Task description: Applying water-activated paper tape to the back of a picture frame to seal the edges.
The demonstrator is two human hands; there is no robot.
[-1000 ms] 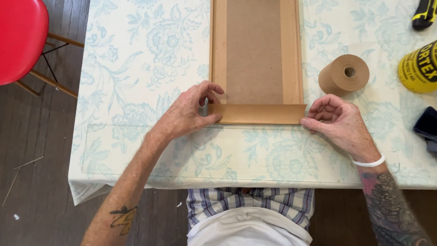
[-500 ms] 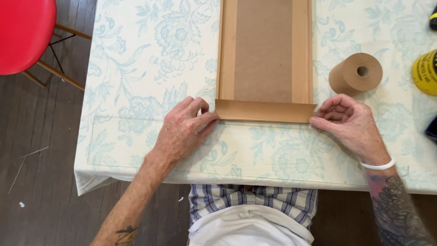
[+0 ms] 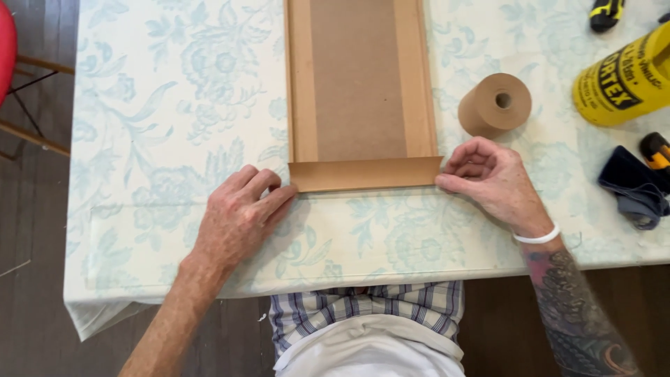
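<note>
Left edge: red chair (image 3: 5, 42) beside floral tablecloth (image 3: 160, 105). Left hand (image 3: 237, 213) flat on cloth, fingers loosely curled, fingertips pinning left end of brown paper tape strip (image 3: 364, 174), gripping nothing. Strip laid across near edge of wooden frame back (image 3: 301, 91), seemingly held taut from both ends for alignment. Right hand (image 3: 492, 178) curled, fingertips pressing strip's right end. Tape roll (image 3: 494, 105) just beyond, then yellow can (image 3: 618, 80), dark cloth (image 3: 631, 188), yellow-black tools. Nothing obstructing strip.

Home room, floral tablecloth (image 3: 160, 105) on table, dark wood floor (image 3: 31, 279), red chair (image 3: 5, 42)
</note>
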